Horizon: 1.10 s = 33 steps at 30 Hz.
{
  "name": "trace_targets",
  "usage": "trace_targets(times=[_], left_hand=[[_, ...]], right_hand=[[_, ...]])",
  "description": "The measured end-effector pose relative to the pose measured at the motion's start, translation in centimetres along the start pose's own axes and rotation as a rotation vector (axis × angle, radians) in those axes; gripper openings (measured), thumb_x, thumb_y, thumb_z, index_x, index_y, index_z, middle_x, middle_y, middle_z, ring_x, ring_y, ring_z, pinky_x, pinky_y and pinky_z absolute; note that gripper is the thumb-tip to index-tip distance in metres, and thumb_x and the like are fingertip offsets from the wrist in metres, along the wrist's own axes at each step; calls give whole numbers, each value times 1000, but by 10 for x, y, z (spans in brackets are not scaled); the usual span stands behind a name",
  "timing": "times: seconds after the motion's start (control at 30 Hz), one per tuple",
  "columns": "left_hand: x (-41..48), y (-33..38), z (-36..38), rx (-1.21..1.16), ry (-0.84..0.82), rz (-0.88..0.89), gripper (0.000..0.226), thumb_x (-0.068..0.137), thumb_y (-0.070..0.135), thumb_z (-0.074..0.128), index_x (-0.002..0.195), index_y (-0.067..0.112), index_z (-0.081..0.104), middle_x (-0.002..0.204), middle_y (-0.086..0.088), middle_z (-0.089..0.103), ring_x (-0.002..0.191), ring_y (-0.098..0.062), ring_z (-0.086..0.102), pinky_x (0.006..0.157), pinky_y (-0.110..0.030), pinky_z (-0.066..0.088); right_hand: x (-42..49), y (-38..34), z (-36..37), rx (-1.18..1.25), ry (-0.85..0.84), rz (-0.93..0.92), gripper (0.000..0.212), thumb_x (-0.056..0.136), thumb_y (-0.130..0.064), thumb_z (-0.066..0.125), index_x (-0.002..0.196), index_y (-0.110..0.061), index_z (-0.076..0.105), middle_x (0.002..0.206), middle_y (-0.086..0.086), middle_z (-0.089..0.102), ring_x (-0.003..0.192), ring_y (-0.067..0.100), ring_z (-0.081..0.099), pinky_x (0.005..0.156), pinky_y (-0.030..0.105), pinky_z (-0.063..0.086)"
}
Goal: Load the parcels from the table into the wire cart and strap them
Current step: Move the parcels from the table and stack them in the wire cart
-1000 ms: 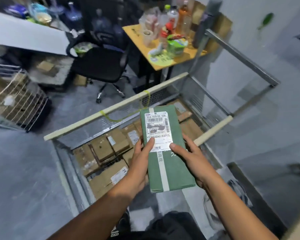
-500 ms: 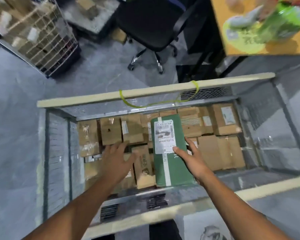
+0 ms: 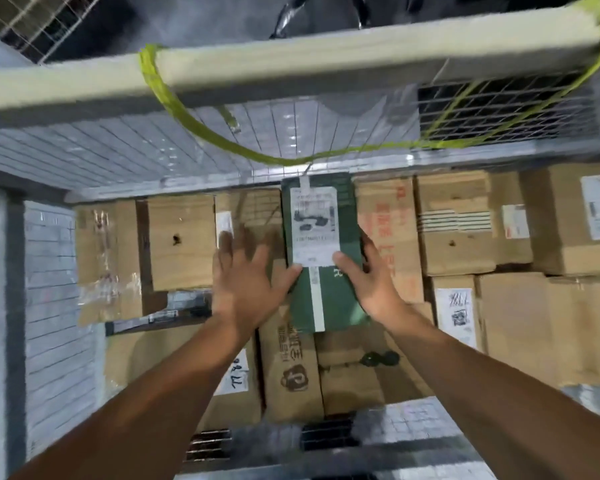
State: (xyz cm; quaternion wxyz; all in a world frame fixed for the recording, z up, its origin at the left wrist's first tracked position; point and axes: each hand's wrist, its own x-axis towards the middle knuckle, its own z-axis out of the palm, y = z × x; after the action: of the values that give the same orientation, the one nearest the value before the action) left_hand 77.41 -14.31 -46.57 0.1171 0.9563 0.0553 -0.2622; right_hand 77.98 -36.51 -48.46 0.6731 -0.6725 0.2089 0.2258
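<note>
Both our arms reached down into the wire cart (image 3: 187, 143), under its pale, squared top bar (image 3: 291, 64), from which a yellow-green strap (image 3: 222, 140) sagged in a slack loop along the far mesh wall. The green parcel (image 3: 321, 244) lay flat on the layer of cardboard boxes (image 3: 181, 244), its far end up against that wall, with a white label and a white tape strip on its smooth top face. Our right hand (image 3: 371, 282) gripped it, thumb on top by the label and fingers curled round the right edge. Our left hand (image 3: 246, 275) was open, fingers spread over a brown box, only the thumb touching the parcel's left edge. The boxes (matt brown, square-cornered, some taped and labelled) sat tight on both sides, leaving room only in a dark gap at the left and on the bare floor by the near wall.
</note>
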Motion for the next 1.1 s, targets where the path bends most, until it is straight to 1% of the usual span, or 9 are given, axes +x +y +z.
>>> trace_targets(times=[0.1, 0.2, 0.33, 0.43, 0.57, 0.7, 0.8, 0.93, 1.1], left_hand=[[-1, 6, 2, -16, 8, -51, 100, 81, 94, 8, 164, 38, 9, 173, -14, -2, 158, -38, -15, 128, -53, -1], [-3, 12, -8, -25, -59, -77, 100, 85, 92, 14, 163, 31, 18, 173, -16, -3, 159, -39, -9, 129, -53, 4], [-35, 19, -47, -94, -72, -17, 94, 90, 85, 21, 166, 29, 12, 175, -3, -4, 160, -34, -7, 128, -54, 6], [-84, 24, -93, -114, -91, 51, 91, 90, 85, 25, 165, 34, 14, 175, 3, -3, 160, -31, -5, 128, -53, 7], [-168, 35, -159, -136, -100, 185, 82, 95, 78, 37, 163, 31, 27, 174, 0, 12, 160, -32, 3, 127, -50, 12], [-250, 44, -214, -74, -105, 342, 79, 98, 73, 39, 161, 25, 35, 170, -4, 27, 158, -32, 16, 128, -46, 14], [-317, 61, -241, -58, -55, 492, 73, 98, 67, 45, 154, 20, 47, 162, -7, 43, 148, -35, 35, 122, -46, 25], [-412, 101, -240, 3, -175, 704, 75, 97, 68, 49, 159, 29, 37, 170, 0, 27, 159, -28, 12, 128, -47, 11], [-517, 165, -204, 154, -309, 1065, 92, 87, 85, 34, 162, 32, 32, 172, 0, 24, 159, -30, 14, 127, -51, 10]], right_hand=[[1, 6, -6, -136, -58, 20, 28, 97, -38, 68, 124, -33, 64, 119, -13, 75, 108, 9, 72, 90, 30, 59], [-1, -13, -16, -289, -125, 101, 64, 93, -56, 68, 150, -39, 47, 138, -16, 64, 122, 7, 64, 105, 38, 54], [-33, -67, -18, -350, -90, 85, 85, 82, -78, 65, 154, -59, 25, 152, -32, 44, 133, -9, 46, 111, 23, 44], [-82, -111, -11, -412, -24, 106, 108, 74, -90, 57, 163, -45, 15, 170, -14, 20, 153, 11, 26, 126, 42, 26], [-187, -174, -1, -438, 49, 16, 80, 90, -72, 59, 159, -45, 28, 165, -10, 31, 142, 2, 33, 110, 15, 28], [-320, -212, 11, -430, 310, -83, 66, 99, -49, 62, 158, -28, 39, 163, -4, 38, 149, 11, 33, 122, 31, 26], [-432, -215, 13, -373, 532, -82, 64, 100, -55, 59, 157, -35, 39, 164, -12, 35, 152, 7, 27, 119, 24, 21], [-587, -176, 9, -193, 880, 58, 70, 98, -58, 58, 159, -33, 35, 167, -8, 31, 154, 12, 24, 124, 32, 20], [-749, -101, 7, 15, 1296, 242, 68, 97, -50, 64, 157, -28, 41, 164, 0, 37, 148, 13, 36, 123, 35, 27]])
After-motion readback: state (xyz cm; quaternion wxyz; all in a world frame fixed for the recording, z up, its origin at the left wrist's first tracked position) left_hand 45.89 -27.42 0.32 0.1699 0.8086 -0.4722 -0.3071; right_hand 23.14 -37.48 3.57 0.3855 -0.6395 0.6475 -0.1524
